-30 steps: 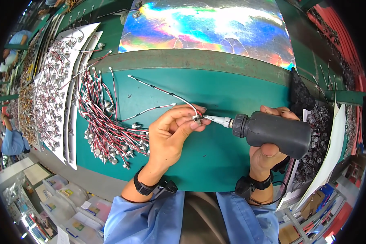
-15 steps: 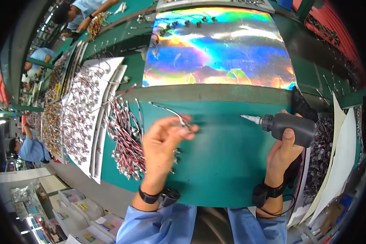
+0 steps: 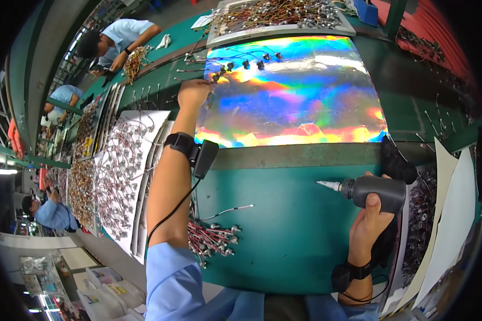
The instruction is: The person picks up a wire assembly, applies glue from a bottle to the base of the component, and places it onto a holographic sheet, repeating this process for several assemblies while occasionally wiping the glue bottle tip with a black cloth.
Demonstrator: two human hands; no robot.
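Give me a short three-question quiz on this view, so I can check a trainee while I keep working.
1. What does the right hand hold?
2. True or false: the left hand is at the right edge of the shiny sheet.
3. Where does the nearest pile of red-wired parts lie? A) on the shiny sheet; B) on the green tabletop; C) in the right hand.

Key:
1. A dark bottle with a pale nozzle.
2. False; it is at the left edge.
3. B.
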